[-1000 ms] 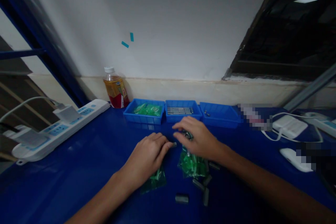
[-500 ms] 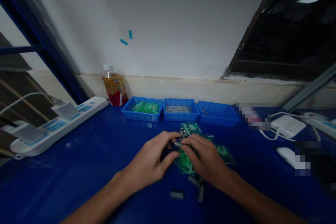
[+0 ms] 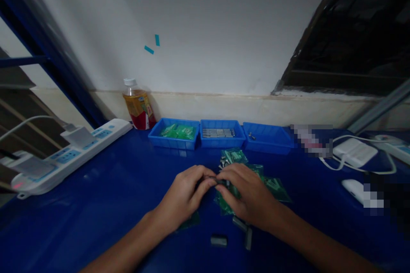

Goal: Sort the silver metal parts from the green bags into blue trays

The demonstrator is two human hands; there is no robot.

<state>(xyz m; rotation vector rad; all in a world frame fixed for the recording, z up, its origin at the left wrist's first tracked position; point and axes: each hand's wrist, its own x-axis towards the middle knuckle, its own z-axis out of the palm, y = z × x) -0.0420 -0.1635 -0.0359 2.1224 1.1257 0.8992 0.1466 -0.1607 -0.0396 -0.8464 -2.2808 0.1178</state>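
Between the fingertips of both hands is a small grey metal cylinder (image 3: 219, 181), mostly covered by the fingers. My left hand (image 3: 182, 194) pinches its left end with thumb and forefinger. My right hand (image 3: 248, 192) grips the other end. Beneath and behind the right hand lie green plastic bags (image 3: 277, 190) with small pieces inside. Shiny small metal parts (image 3: 223, 161) sit by the rear bag. Closer to me, several dark grey metal cylinders (image 3: 218, 240) rest on the blue tabletop. Part of another green bag (image 3: 191, 222) shows below my left hand.
Along the wall stand a blue bin with green bags (image 3: 172, 141), one with metal rods (image 3: 221, 141) and one with a few small parts (image 3: 269, 144). A drink bottle (image 3: 137, 104) and power strip (image 3: 77, 153) are left; a white charger (image 3: 355, 152) and cables are right.
My left thumb and forefinger have closed on the metal cylinder, which the right hand was holding. A green bag now shows below my left hand. The view has shifted slightly.
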